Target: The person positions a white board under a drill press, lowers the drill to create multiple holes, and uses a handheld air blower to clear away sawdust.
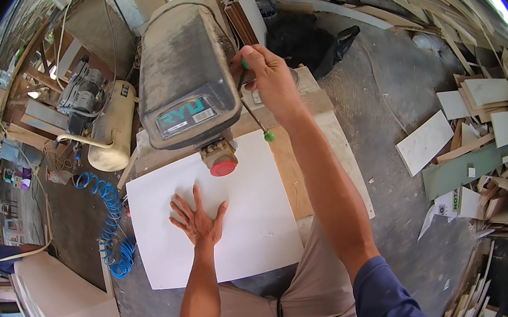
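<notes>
Grey floor [376,104] separates the bench [343,161] from scrap boards [488,97] at right. Fingers fanned, the left hand [199,223] lies flat on the bench's white panel [257,211], whose near edge reaches the person's legs [317,276]; the right hand [273,80], arm stretched forward, grips the green-knobbed machine lever [255,116].

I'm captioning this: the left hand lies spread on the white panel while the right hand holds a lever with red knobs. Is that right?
The lever has green knobs, not red, as the head view shows. The left hand lies spread on the white panel, and the right hand holds the lever.
</notes>
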`<state>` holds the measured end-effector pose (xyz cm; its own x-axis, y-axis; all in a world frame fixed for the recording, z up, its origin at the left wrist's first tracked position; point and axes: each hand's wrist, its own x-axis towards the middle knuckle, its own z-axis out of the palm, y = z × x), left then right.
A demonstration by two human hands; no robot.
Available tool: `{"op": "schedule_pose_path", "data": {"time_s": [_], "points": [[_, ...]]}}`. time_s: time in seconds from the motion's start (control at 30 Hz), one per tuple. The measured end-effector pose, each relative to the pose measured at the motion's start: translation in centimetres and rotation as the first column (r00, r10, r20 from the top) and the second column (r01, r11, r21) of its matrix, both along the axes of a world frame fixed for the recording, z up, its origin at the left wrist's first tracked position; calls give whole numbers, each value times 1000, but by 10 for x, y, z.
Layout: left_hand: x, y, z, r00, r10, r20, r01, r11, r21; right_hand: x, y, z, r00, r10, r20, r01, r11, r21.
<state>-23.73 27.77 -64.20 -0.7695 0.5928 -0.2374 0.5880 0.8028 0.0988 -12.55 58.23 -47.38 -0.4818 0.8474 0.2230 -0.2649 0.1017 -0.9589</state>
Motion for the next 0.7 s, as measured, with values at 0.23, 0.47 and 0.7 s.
{"op": "schedule_pose_path", "data": {"time_s": [0.23,0.47,0.7], "points": [[-4,-2,-8,1000,1,10,-1,1000,0,-2,-3,-1,999,-2,-32,3,998,57],[-5,-5,-7,1000,4,0,-4,1000,-27,6,-9,4,999,53,-11,-53,999,-10],[-5,-5,-8,1000,-10,-28,9,999,-38,8,-12,4,997,69,-44,-70,997,-22]]}}
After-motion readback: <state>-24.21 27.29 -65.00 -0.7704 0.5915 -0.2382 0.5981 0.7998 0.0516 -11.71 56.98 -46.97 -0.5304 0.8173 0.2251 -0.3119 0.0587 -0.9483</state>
